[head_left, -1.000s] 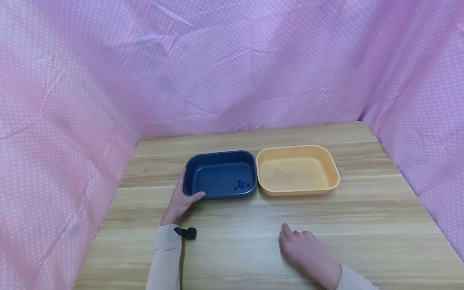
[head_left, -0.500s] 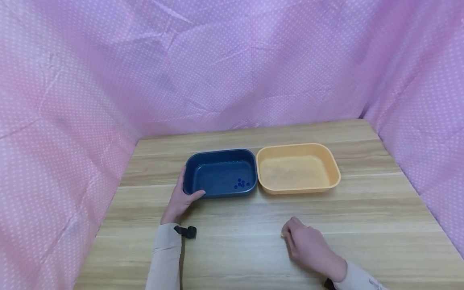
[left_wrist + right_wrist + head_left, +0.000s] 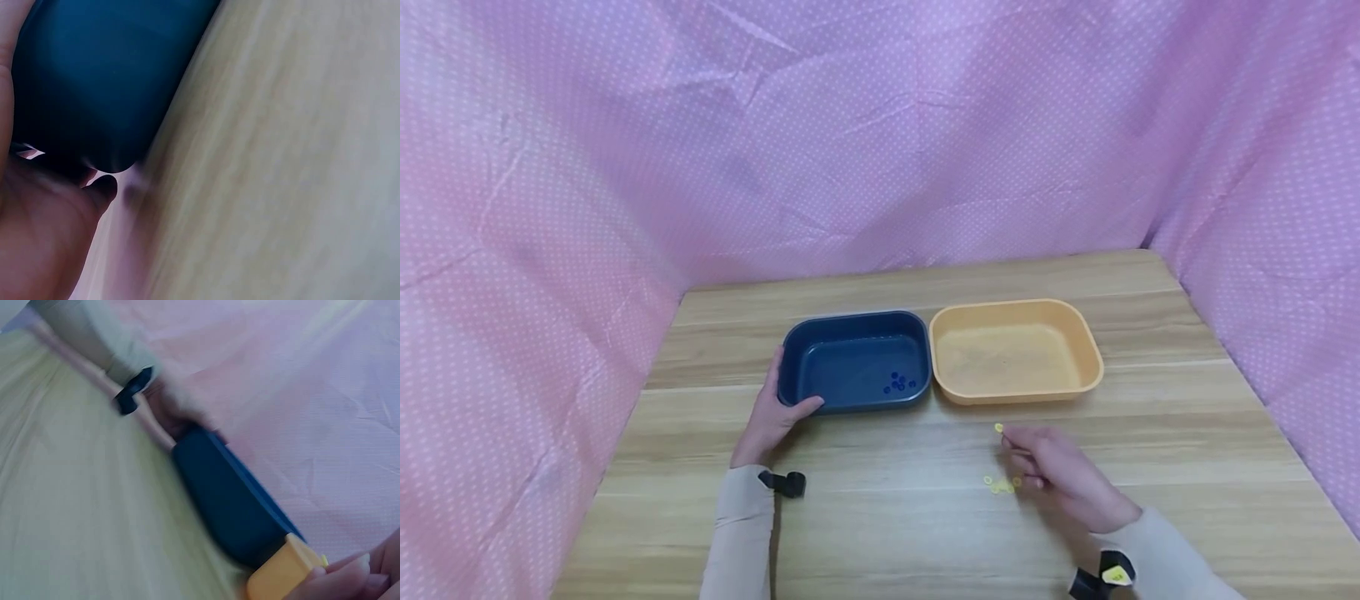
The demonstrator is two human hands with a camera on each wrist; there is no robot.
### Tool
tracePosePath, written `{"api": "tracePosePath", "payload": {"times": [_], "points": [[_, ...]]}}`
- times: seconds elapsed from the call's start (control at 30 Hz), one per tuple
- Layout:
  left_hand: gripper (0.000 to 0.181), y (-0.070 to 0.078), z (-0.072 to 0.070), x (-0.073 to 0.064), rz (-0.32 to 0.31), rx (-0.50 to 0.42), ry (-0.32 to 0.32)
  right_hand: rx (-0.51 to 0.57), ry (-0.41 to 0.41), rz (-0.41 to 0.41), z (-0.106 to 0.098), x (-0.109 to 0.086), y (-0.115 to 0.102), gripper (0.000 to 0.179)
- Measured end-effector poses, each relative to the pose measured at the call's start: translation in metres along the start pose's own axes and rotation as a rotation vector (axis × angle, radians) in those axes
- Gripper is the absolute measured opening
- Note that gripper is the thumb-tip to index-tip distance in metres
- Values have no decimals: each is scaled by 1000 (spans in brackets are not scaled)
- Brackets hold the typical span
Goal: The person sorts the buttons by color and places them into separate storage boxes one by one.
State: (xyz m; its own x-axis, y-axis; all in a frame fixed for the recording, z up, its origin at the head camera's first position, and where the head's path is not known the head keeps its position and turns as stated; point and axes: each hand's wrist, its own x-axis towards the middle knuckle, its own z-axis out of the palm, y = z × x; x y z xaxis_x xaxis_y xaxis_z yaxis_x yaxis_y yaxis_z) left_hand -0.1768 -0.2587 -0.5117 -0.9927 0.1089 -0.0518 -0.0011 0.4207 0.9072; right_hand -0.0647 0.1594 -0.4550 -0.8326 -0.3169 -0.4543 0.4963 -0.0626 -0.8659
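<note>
In the head view my left hand [image 3: 772,421] holds the near left corner of a dark blue tray [image 3: 850,406], thumb at the front rim and fingers along the left side. Several small blue rings [image 3: 895,385] lie inside that tray, toward its right end. My right hand [image 3: 1063,471] pinches a small yellow ring [image 3: 998,427] between thumb and fingertip, raised over the table just in front of a yellow-orange tray [image 3: 1022,396]. Below it, several more yellow rings [image 3: 1002,485] lie in a little cluster on the wood. The left wrist view shows the blue tray's outer wall [image 3: 112,81] against my palm.
Both trays stand side by side on a wooden table [image 3: 880,533], their short ends meeting. A pink dotted cloth [image 3: 880,150] hangs behind the table and along both sides. Each wrist wears a black strap; the left strap [image 3: 786,483] sits over the sleeve.
My right hand has lifted a yellow ring from the table and moved forward toward the yellow-orange tray, uncovering the other yellow rings. My left hand has stayed at the blue tray.
</note>
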Motion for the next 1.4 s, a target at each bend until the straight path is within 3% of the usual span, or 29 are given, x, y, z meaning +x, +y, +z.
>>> {"api": "tracePosePath", "payload": {"times": [0.23,0.5,0.67,0.87,1.2,1.27,1.3,1.4], "points": [[107,0,2,0,12,-18,16,69,122,22,-4,-3,-18,25],[107,1,2,0,6,-20,13,98,152,-37,-6,-1,-35,22],[107,2,3,-1,2,-23,16,107,215,-91,-12,5,-48,34],[108,1,3,-2,10,-14,12,223,268,-145,-22,17,-59,34],[107,0,2,-2,19,-2,10,362,331,-139,-29,24,-57,25],[107,0,2,-2,16,0,10,293,310,-145,-29,22,-56,28],[107,0,1,-2,16,1,10,204,297,-145,-30,20,-56,25],[107,1,1,-2,17,-7,11,-228,251,-169,-27,15,-52,26]]}}
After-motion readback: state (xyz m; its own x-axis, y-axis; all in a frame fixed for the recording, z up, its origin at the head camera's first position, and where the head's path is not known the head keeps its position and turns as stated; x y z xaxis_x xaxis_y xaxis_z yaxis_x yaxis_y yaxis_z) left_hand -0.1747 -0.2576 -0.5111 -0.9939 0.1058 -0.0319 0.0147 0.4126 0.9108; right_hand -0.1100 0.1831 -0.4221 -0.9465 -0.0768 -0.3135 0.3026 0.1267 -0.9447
